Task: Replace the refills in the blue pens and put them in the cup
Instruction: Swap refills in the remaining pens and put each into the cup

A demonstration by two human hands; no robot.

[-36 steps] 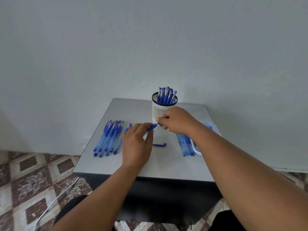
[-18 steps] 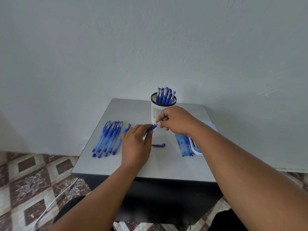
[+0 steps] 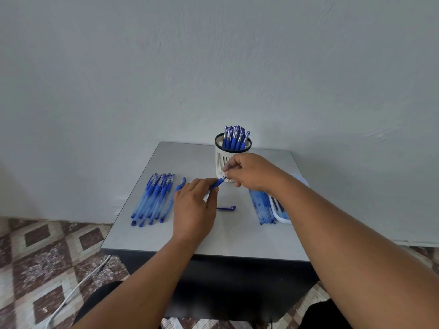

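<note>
Refill swap under way just in front of the cup (image 3: 225, 160). Left hand (image 3: 193, 210) wrapped round a blue pen (image 3: 216, 183), right hand (image 3: 251, 173) pinching at its tip end; whether a nib piece or the refill itself, too small to tell. Cap (image 3: 226, 208) lying on the table (image 3: 237, 238) nearer than the cup. Waiting pens (image 3: 154, 198) left of the cup, refills (image 3: 261, 205) and tray (image 3: 281, 218) to its right. Next, probably: seat and tighten the tip, recap, drop in among the finished pens (image 3: 235, 137).
</note>
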